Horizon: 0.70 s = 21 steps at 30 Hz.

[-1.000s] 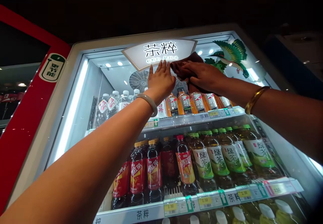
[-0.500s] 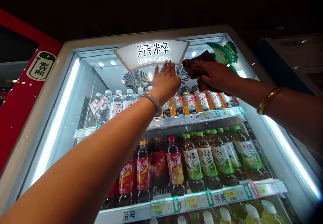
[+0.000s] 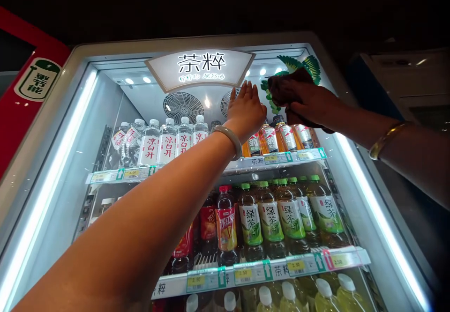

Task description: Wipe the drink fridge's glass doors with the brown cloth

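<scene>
A lit drinks fridge with a glass door [image 3: 197, 41] fills the view. My left hand [image 3: 247, 105] lies flat against the glass, fingers stretched upward, just below the right end of the fan-shaped sign [image 3: 200, 70]. It holds nothing. To its right, my right hand [image 3: 311, 101] is closed on a dark cloth [image 3: 303, 76], pressed to the glass over part of the green leaf-like decal [image 3: 312, 67]. The fingertips under the cloth are partly hidden. Behind the hands, bottles with amber drink [image 3: 286, 136] stand on the top shelf.
Clear water bottles [image 3: 150, 144] line the top shelf's left side. Below stand red-labelled tea bottles [image 3: 227, 223] and green tea bottles [image 3: 270, 216] above a shelf edge with price tags [image 3: 242, 273]. A red frame [image 3: 52, 45] borders the left; a dark blue panel [image 3: 369, 82] stands right.
My right hand has moved the cloth rightward along the glass onto the green decal. My left hand has shifted right, off the sign's lower edge. The camera view has turned slightly right.
</scene>
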Available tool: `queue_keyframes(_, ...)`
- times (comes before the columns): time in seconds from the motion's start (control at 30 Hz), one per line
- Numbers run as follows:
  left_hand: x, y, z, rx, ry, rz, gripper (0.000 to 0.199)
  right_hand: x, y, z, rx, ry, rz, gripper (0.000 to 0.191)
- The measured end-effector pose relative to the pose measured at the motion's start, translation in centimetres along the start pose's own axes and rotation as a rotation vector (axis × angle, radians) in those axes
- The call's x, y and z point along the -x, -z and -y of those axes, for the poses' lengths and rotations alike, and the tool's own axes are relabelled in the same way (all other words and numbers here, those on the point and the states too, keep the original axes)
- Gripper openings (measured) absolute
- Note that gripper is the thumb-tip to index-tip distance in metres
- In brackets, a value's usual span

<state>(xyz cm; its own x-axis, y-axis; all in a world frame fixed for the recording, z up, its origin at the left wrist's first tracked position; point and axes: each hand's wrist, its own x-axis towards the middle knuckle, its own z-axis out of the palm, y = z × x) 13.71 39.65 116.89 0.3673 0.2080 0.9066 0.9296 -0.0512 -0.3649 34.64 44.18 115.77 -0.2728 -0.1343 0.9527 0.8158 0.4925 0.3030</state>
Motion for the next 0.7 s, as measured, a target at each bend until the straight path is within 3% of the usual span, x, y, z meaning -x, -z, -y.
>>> queue_keyframes(0.1,-0.6,-0.5,-1.3,0.012,0.047,-0.041,0.070,-0.5,-0.3,0.6,0.005,-0.101,-0.049,0.065)
queue_keyframes(0.23,-1.1,-0.7,-2.7,0.026,-0.014,-0.039,0.068,0.5,-0.8,1.6,-0.004,0.056,0.009,0.070)
queue_keyframes(0.33,-0.9,-1.0,-3.5,0.035,-0.054,-0.035,0.069,3.0,0.2,-0.8,0.005,0.113,0.064,0.072)
queue_keyframes(0.43,-1.2,-1.5,-4.8,0.053,-0.066,-0.040,0.068,4.5,1.5,-4.2,0.018,0.040,0.067,0.073)
queue_keyframes(0.57,-2.6,-2.1,-6.9,0.087,-0.096,-0.006,0.070,2.6,1.6,-5.3,0.052,-0.210,-0.009,0.069)
queue_keyframes(0.63,-3.4,-2.3,-7.7,0.098,-0.090,-0.012,0.066,1.4,1.2,-4.6,0.055,-0.219,0.001,0.067)
queue_keyframes(0.7,-3.8,-2.3,-8.1,0.107,-0.072,-0.015,0.062,1.2,1.1,-4.1,0.039,-0.136,0.030,0.067)
